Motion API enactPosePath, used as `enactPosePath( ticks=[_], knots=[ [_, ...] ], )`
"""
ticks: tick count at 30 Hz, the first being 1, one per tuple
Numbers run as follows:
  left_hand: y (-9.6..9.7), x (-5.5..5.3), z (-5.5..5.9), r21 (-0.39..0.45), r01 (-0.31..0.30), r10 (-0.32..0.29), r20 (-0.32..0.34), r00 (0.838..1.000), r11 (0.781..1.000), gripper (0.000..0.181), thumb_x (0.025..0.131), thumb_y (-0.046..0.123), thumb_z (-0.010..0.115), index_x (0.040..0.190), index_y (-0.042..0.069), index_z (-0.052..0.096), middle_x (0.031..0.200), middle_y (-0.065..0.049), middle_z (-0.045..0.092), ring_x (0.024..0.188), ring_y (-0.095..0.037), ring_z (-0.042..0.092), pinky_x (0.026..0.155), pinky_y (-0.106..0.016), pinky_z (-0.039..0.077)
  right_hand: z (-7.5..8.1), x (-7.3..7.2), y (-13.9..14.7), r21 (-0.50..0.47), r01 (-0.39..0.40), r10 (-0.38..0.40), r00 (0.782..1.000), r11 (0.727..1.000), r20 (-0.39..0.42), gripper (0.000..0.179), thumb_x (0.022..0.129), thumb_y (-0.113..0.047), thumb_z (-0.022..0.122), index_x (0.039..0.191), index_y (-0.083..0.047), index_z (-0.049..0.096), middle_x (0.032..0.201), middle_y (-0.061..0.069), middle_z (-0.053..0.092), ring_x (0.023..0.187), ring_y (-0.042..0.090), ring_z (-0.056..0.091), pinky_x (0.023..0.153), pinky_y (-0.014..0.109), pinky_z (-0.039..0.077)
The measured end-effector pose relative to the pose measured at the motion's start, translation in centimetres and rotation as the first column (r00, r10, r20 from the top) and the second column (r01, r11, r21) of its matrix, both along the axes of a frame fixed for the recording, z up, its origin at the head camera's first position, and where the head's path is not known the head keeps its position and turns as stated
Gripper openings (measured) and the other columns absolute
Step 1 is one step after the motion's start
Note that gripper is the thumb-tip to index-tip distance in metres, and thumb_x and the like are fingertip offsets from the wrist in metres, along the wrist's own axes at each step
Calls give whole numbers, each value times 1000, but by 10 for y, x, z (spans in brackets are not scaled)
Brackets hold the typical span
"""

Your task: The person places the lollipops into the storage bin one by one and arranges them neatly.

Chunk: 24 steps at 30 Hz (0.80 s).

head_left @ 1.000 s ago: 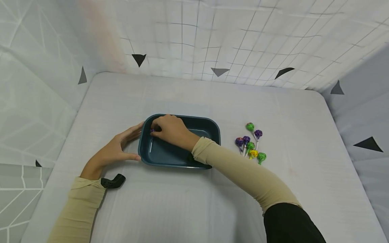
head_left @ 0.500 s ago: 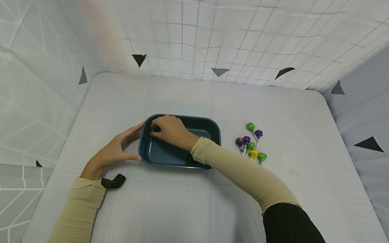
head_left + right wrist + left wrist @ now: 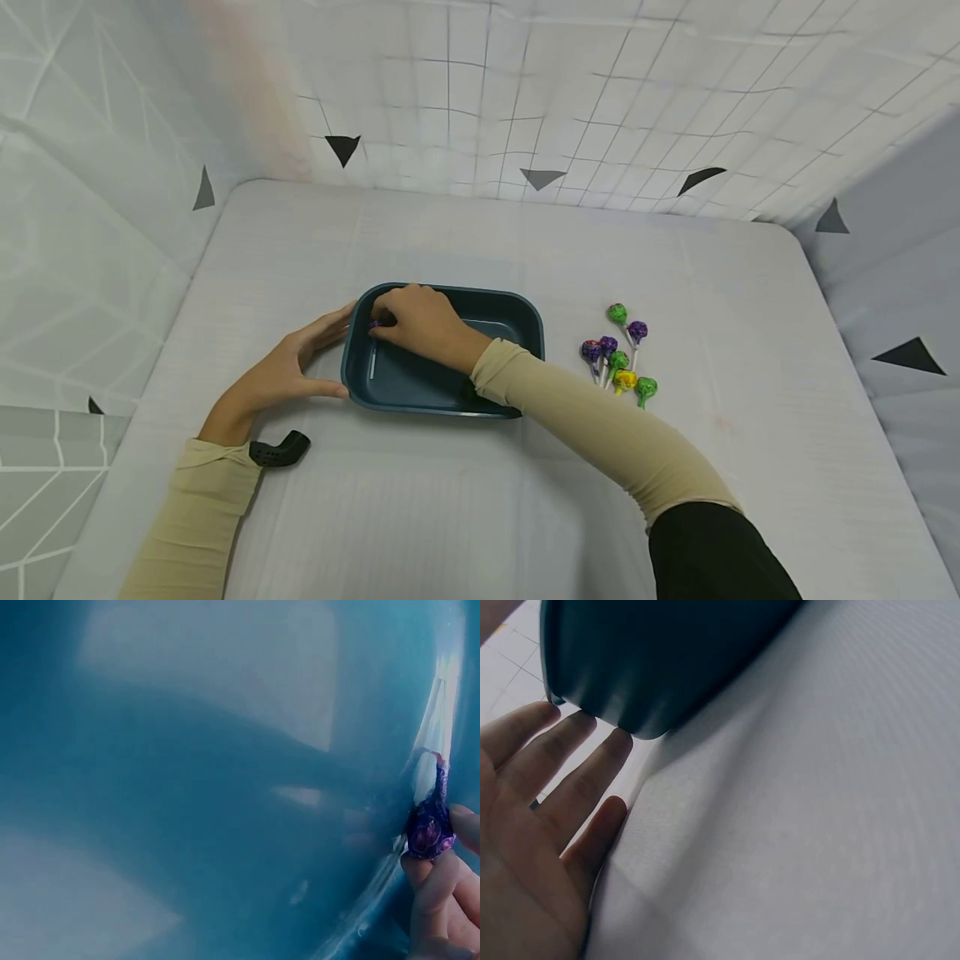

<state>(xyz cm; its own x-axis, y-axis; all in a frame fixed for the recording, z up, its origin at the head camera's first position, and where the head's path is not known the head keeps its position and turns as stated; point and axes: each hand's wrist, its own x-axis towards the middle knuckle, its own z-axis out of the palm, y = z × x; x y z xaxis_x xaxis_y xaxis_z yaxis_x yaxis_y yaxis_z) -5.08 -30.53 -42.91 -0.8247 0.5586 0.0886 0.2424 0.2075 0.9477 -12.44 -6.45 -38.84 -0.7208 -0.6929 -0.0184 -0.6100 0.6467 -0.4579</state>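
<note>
A dark teal rectangular plastic bin (image 3: 427, 383) sits near the middle of the table. Reaching over its inside, my right hand (image 3: 427, 325) pinches a purple-wrapped lollipop (image 3: 431, 832) by its head, close to the bin's left end. In the right wrist view the thumb and fingers (image 3: 431, 904) meet around the wrapper, with the white stick pointing away along the bin wall. My left hand (image 3: 288, 367) is spread at the bin's left end; in the left wrist view its straight fingertips (image 3: 619, 742) touch the outside near the rim.
Several wrapped lollipops lie loose to the right of the bin, among them a green lollipop (image 3: 617, 313), a purple lollipop (image 3: 637, 331) and a yellow lollipop (image 3: 625, 381). A black curved device (image 3: 281, 449) sits at the left wrist. The white table (image 3: 465, 517) meets fabric walls behind and at both sides.
</note>
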Motion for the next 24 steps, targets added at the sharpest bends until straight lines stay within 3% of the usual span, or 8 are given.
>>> enactPosePath(
  ticks=[14,24],
  knots=[
    [1,0,1,16,6,-6,10,1000,1000,117,73,-8,88,166,14,21,172,-16,21,151,4,33,122,-11,30,2,-1,2,-17,-17,17,1000,1000,11,26,98,-37,73,117,-20,78,112,-6,79,101,8,73,84,26,61],
    [0,1,0,18,16,-16,4,1000,1000,117,74,-9,87,166,13,20,173,-17,20,151,4,33,122,-11,31,2,-1,3,-21,-21,21,1000,1000,9,26,98,-38,72,118,-22,78,112,-8,79,98,6,73,80,23,59]
  ],
)
